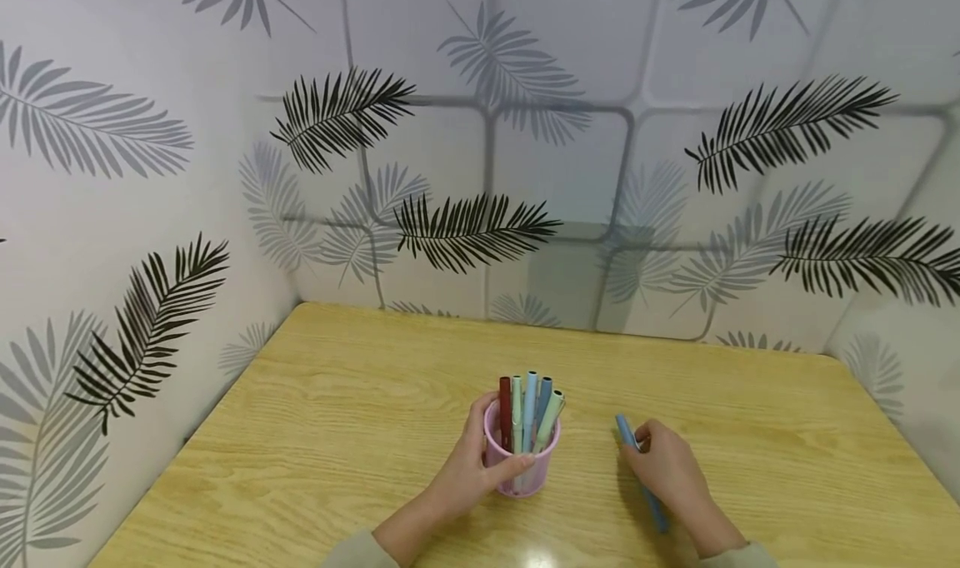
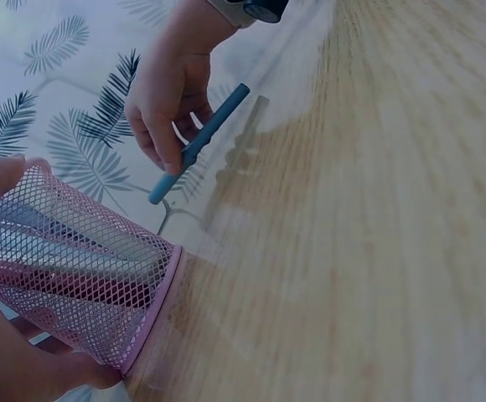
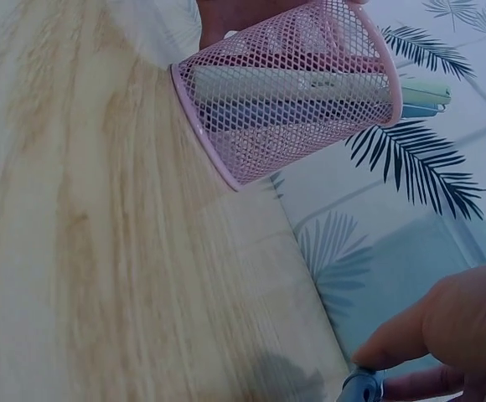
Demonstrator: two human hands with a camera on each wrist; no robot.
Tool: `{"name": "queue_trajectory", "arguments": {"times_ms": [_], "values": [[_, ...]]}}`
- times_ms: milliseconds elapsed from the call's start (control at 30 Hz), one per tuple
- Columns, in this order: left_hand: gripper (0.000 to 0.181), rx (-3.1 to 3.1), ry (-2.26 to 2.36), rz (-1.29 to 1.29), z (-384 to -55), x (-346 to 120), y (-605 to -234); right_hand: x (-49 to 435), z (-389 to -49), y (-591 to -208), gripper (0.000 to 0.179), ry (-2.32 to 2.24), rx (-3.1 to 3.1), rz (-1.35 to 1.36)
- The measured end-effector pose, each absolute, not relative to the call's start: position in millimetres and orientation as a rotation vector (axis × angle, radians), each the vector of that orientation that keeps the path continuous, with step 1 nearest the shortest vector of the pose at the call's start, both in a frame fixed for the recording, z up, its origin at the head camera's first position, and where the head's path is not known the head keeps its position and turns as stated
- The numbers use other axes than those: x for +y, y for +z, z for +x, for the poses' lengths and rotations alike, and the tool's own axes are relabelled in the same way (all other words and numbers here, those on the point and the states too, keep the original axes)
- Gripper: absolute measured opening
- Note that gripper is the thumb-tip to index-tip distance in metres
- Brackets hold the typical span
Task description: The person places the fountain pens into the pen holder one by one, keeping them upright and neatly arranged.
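My left hand is wrapped around a pink mesh pen holder standing upright on the table. Inside it are several capped pens: a dark red pen, pale green ones, a light blue pen and a darker blue one. To the right of the holder, my right hand pinches another blue pen between thumb and fingers. In the left wrist view this pen slants just above the tabletop, apart from the holder. At the bottom of the right wrist view only its end shows.
A wood-grain table spreads under both hands. Walls with a feather-leaf pattern close it in at the back and on the left. A dark band is on the right wrist.
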State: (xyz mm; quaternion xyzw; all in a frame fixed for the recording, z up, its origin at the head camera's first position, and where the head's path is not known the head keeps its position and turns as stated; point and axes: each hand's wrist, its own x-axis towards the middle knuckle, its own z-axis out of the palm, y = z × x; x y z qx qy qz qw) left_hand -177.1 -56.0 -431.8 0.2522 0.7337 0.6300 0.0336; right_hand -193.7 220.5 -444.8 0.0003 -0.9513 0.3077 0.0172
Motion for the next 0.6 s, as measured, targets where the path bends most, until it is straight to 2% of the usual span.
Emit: {"name": "queue_trajectory", "arguments": {"times_ms": [333, 600], "values": [[0.077, 2.252, 1.938, 0.777, -174.1, -55.2, -427.5, 211.7, -190.0, -433.7, 0.027, 1.038, -2.873, 0.009], [0.078, 2.307, 1.919, 0.745, -188.6, -55.1, -455.8, 200.7, -183.6, -421.0, 0.028, 1.093, -2.823, -0.002]]}}
